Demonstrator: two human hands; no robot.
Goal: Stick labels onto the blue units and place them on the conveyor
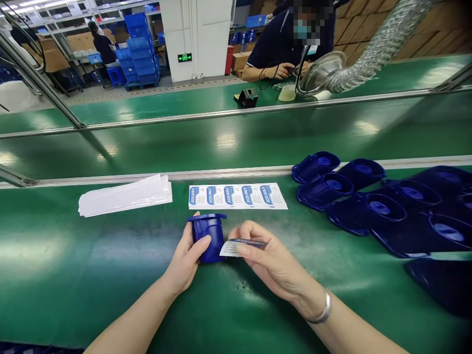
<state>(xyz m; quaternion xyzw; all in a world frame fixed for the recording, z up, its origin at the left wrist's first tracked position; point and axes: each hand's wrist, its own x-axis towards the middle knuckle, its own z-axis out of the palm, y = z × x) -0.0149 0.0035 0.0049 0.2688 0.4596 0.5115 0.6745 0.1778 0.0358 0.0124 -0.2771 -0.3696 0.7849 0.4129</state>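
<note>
A dark blue plastic part [213,241], cup-shaped with a flat flange at its top, is gripped by my left hand [187,253], thumb across its front. My right hand [263,255] pinches a printed sticker label [230,249] between thumb and fingers. The label is curled, and its left end lies right beside the blue part; whether it touches cannot be made out. Beyond my hands lies a sheet of blue and white labels [238,195]. A stack of white paper strips [125,196] rests to its left.
Several similar blue plastic parts [379,209] lie on the green table [92,275] at the right. A metal rail [191,118] crosses beyond it. Across the bench a masked co-worker [273,49] sits near a silver flexible duct [379,49] and a small black device [248,98].
</note>
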